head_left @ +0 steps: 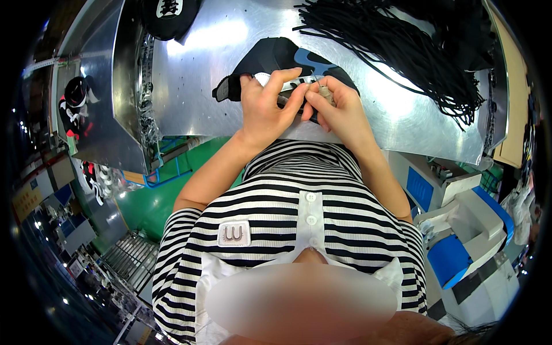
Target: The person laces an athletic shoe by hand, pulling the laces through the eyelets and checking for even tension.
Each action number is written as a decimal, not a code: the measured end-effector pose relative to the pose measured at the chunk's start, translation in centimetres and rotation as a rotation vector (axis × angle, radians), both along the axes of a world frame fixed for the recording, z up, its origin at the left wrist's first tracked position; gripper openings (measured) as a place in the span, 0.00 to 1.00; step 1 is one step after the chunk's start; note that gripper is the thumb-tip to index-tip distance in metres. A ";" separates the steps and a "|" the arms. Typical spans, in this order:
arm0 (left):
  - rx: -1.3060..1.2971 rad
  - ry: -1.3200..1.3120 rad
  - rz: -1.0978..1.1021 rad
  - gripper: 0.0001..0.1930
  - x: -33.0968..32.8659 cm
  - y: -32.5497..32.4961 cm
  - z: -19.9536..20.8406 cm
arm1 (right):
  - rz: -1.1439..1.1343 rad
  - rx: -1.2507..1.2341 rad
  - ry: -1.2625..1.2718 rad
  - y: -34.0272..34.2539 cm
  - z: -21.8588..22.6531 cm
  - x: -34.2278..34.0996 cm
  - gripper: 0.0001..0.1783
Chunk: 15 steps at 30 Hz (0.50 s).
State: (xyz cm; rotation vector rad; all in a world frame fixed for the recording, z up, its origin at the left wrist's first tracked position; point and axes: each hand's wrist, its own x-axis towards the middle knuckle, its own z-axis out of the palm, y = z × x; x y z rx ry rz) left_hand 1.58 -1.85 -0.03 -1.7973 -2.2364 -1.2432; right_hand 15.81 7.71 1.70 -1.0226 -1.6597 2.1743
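A black shoe upper (276,53) with a blue-grey curved stripe lies on the metal tabletop in front of me. My left hand (267,103) grips its near edge, the fingers tucked inside the opening and the thumb reaching toward the right hand. Against the white-edged eyelet area, my right hand (339,109) is closed in a pinch around a small tool with a beige wrapped handle (326,94). A thin dark wire-like tip shows by its fingers. The two hands meet at the eyelets, and the fingertips hide what is between them.
A thick bundle of black shoelaces (402,52) covers the table's far right. Another black shoe piece (169,17) with a white patch sits at the far left. The metal table (190,109) has raised left edges. A white and blue machine (460,230) stands at my right.
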 end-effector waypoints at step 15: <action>-0.063 0.006 -0.033 0.14 -0.2 -0.2 -0.1 | -0.002 0.571 -0.053 0.3 1.6 1.7 0.08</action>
